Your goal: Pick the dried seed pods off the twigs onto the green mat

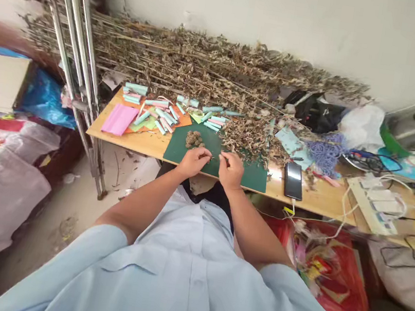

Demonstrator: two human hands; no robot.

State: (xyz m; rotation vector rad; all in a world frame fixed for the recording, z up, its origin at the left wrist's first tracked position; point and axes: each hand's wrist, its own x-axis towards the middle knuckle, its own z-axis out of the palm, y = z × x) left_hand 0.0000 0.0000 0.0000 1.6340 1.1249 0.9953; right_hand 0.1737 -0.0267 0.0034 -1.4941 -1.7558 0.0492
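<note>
My left hand [194,162] and my right hand [230,170] face each other over the near edge of a dark green mat [177,147]. Thumb and fingers are pinched together on both. Whatever sits in either pinch is too small to make out, though a dark speck shows at the left fingertips. Just beyond my left hand rests a small brown clump of dried plant matter [193,139]. A loose pile of dried leaves [244,136] covers the mat's far right part, beyond my right hand.
Long dried stalks [190,59] lie along the wall. Blue and pink paper rolls [164,116] and a pink paper stack [120,119] are on the left. A phone [293,180], purple cord [327,152] and a power strip [373,206] lie right. Metal crutches [77,48] lean at the left.
</note>
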